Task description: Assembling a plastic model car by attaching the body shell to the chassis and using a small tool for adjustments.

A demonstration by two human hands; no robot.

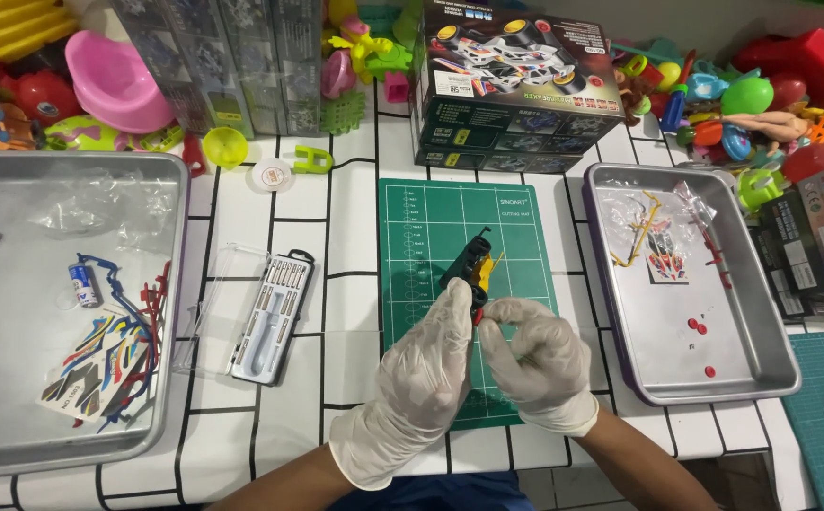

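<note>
Left tray (14, 445) has decals, screwdriver case (270, 317) sits beside it. Over the green mat (431, 218) near the counter's front edge, left hand (426, 374) grips the black-yellow car chassis (469, 270); right hand (535, 355) pinches a small red part (479, 317) at its end. Best keep the chassis steady, press gently.

White-gloved hands (487, 364), black-and-yellow toy car (471, 267), green gridded cutting mat (431, 222).

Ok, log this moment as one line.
left hand: holds black toy car chassis | right hand: pinches at its near end | over green cutting mat
</note>
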